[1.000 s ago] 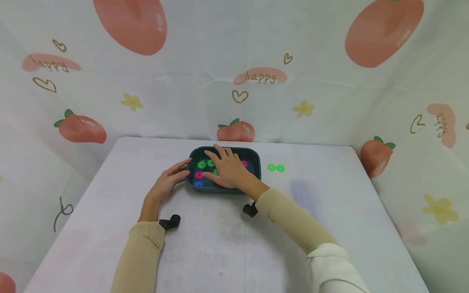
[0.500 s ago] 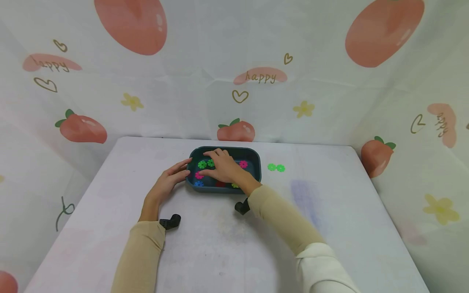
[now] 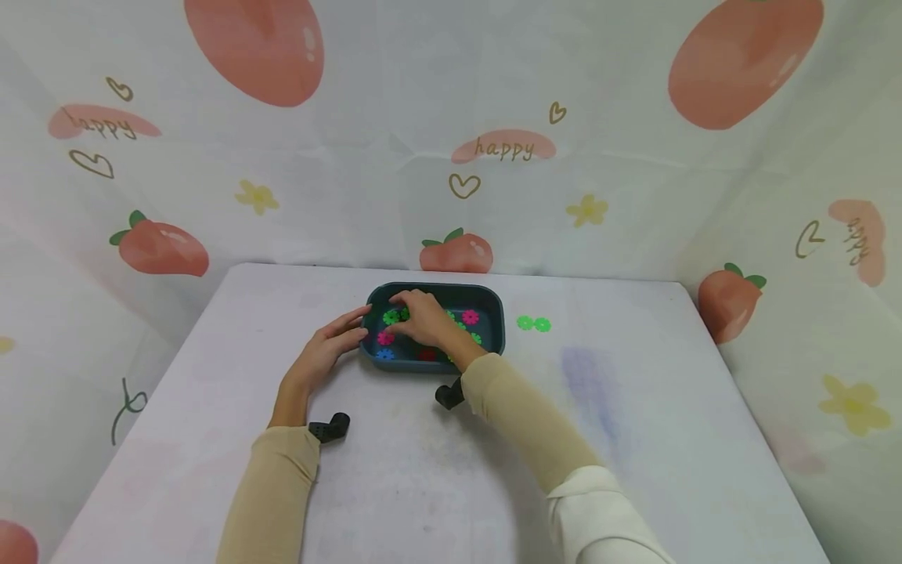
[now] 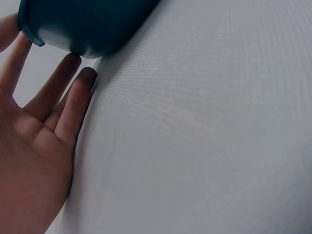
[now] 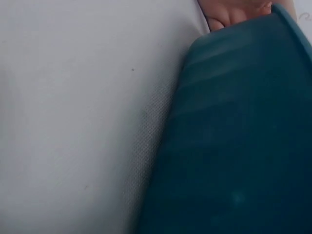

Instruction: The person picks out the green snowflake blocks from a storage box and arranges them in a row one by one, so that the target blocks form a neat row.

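Observation:
A dark teal tray (image 3: 423,366) with several flower-shaped plastic pieces stands near the table's far side. Among them are a green piece (image 3: 391,316), a pink piece (image 3: 385,338) and a blue piece (image 3: 384,355) at the left end. My left hand (image 3: 322,348) touches the tray's left end with nearly straight fingers, as the left wrist view shows below the tray wall (image 4: 92,27). Over the tray's left half, my right hand (image 3: 425,319) reaches in, thumb and index finger spread around the green pieces. The right wrist view shows mostly the tray's outer wall (image 5: 234,122); the right fingers are hidden there.
Two joined green flower pieces (image 3: 533,323) lie on the white table (image 3: 451,470) to the right of the tray. A printed cloth (image 3: 395,157) hangs behind the table. Black wrist cameras sit below both hands.
My right hand has moved left inside the tray and drawn its fingers in, uncovering a pink piece and several green ones at the right. My left hand stays at the tray's end.

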The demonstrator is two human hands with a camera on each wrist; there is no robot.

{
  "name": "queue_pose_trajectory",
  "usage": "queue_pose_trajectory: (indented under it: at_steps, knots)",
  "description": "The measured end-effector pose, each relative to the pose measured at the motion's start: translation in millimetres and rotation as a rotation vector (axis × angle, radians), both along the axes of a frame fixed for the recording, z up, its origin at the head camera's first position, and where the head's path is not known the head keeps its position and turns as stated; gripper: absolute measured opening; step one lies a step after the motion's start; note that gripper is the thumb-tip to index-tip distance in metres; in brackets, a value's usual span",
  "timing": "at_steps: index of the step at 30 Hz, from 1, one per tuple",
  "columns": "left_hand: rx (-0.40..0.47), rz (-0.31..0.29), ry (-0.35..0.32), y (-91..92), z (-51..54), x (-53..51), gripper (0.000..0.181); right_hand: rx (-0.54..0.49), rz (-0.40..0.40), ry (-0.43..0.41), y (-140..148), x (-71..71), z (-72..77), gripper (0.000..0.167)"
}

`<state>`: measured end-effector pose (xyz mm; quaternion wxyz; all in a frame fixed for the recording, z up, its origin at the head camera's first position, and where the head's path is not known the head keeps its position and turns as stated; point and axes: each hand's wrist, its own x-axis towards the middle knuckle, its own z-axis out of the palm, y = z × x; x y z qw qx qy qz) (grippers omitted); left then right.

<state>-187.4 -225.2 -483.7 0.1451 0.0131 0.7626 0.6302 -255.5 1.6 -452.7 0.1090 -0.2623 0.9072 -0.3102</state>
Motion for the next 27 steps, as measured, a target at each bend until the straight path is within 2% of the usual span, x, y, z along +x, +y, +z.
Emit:
queue_pose_trajectory:
  at_steps: [10, 14, 20, 27]
  knots:
    - [0.005, 0.006, -0.003, 1.2, -1.1, 0.2, 0.055, -0.067, -0.051, -0.037, -8, -3.4, -4.3, 0.05]
    - [0.013, 0.006, -0.001, 1.5, -1.4, -1.4, 0.054, -0.063, -0.088, -0.047, -11, -3.3, -7.2, 0.049]
    - [0.003, 0.001, 0.008, 2.2, -2.6, -2.0, 0.056, -0.024, -0.088, -0.035, -14, -2.6, -11.0, 0.048]
    - [0.001, 0.004, 0.011, 0.5, -1.7, -0.5, 0.056, 0.076, -0.079, 0.018, -18, -3.4, -13.5, 0.044]
